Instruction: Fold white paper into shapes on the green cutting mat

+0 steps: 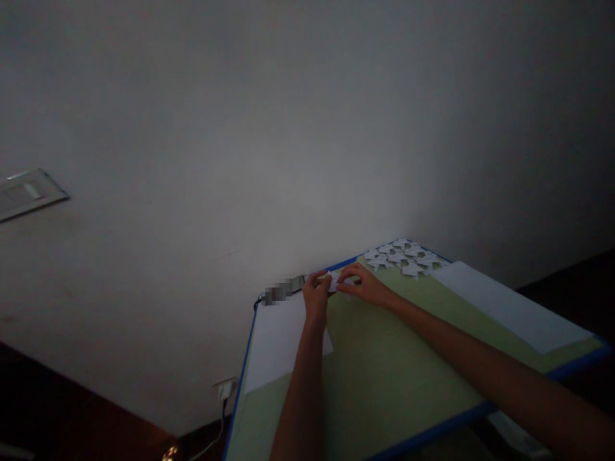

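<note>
Near the far side of the green table [384,358], my left hand [316,296] and my right hand [364,283] meet over a small piece of white folded paper [333,282]. Fingers of both hands pinch it, the left from its left side and the right from its right. Its exact shape is too small and dim to make out. Under my left forearm lies a white paper sheet [273,339]. Beyond my right hand, several small pointed white folded papers [396,257] are spread over the far corner.
Along the table's right side lies another white sheet [509,307]. A phone-like device [298,283], partly blurred out, rests at the far left edge against the wall [269,160]. Blue edging [432,436] borders the table. A plug with a white cord [225,389] is at lower left.
</note>
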Available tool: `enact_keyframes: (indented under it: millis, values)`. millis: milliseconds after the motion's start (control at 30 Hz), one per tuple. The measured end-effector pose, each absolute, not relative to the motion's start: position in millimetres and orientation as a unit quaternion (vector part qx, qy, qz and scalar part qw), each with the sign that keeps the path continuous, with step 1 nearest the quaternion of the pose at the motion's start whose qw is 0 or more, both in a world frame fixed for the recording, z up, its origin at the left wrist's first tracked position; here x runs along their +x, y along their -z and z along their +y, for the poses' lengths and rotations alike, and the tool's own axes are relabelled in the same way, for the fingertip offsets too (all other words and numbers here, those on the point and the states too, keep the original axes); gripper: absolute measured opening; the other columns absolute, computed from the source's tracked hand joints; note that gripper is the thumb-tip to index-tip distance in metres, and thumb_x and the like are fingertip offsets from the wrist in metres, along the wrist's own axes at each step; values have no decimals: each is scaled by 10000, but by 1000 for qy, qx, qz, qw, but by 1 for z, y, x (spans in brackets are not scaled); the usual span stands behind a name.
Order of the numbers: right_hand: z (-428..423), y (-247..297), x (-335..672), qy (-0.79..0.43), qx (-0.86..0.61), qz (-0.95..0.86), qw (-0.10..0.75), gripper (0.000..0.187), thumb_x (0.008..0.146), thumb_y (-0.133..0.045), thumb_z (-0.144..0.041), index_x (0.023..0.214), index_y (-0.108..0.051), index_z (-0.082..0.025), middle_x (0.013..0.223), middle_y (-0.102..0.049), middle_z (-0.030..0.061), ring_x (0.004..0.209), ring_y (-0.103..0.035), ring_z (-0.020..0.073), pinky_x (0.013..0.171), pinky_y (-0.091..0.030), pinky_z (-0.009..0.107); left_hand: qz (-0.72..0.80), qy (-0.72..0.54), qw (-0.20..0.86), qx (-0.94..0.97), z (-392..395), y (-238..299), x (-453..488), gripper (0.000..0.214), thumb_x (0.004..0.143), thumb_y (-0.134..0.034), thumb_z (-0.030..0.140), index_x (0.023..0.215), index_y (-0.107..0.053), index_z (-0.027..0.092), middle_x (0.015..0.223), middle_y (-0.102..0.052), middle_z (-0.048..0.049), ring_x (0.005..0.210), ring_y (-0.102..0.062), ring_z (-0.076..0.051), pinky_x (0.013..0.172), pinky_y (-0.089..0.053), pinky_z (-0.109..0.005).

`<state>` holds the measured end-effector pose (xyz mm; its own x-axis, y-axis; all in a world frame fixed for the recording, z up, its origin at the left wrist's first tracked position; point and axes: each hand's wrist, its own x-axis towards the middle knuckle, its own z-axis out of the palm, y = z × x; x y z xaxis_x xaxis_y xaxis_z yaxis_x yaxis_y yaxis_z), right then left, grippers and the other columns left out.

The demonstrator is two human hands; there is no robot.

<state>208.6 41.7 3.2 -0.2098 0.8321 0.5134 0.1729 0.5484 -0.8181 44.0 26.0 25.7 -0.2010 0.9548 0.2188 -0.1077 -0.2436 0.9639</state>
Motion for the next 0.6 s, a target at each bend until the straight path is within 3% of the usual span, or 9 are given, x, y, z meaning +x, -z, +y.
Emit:
enact_keyframes:
  millis: [167,367,600]
  values:
    - [41,-4,208,-323,-350,-707,522,262,767,-771,-461,882,-746,-227,1123,-594,73,1089,-578,235,841,-497,343,449,-637,408,475,27,-26,45,490,622,-862,429,963,-687,125,710,-644,-13,628,-636,-146,605,-536,-279]
    - [42,-10,213,-331,-367,-692,526,205,762,-758,-408,830,-718,-219,1036,-618,55,1044,-576,229,822,-487,329,439,-612,468,462,24,-28,48,440,626,-862,436,882,-694,120,793,-696,-49,619,-653,-132,655,-553,-298]
    - [42,-12,213,-312,-367,-696,533,212,768,-761,-424,869,-750,-238,1019,-634,59,1023,-580,233,812,-481,322,454,-607,453,469,25,-27,49,362,615,-861,397,777,-708,111,683,-683,-49,572,-633,-133,648,-547,-304]
